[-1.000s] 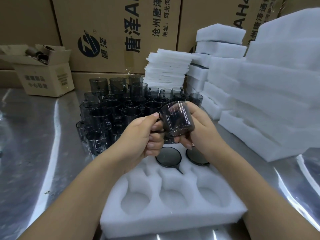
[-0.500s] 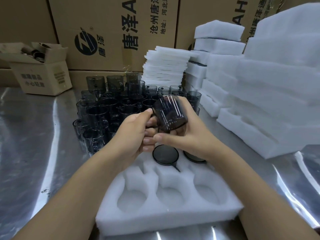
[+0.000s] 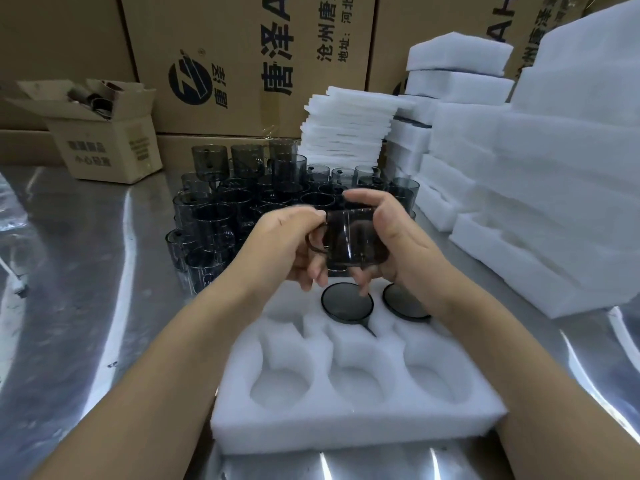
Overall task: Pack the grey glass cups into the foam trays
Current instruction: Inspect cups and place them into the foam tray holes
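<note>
Both hands hold one grey glass cup (image 3: 355, 239) above the far end of the white foam tray (image 3: 356, 420). My left hand (image 3: 289, 245) pinches its handle on the left; my right hand (image 3: 391, 237) wraps the cup's body from the right. The cup sits roughly level, slightly blurred. Two grey cups (image 3: 347, 303) (image 3: 403, 303) sit sunk in the tray's far pockets, the right one partly hidden by my wrist. Three near pockets hold nothing; the far-left pocket is hidden by my left hand. Behind stands a cluster of several loose grey cups (image 3: 221, 216).
The shiny metal table (image 3: 86, 289) carries a small open cardboard box (image 3: 107, 140) at the back left. Stacks of white foam sheets (image 3: 346, 133) and foam trays (image 3: 519, 202) fill the back and right. Large printed cartons (image 3: 242, 64) form a wall behind.
The cup has been turned from tilted to roughly level and lowered a little. My right hand shifted from under the cup to its right side; my left hand stayed on the handle.
</note>
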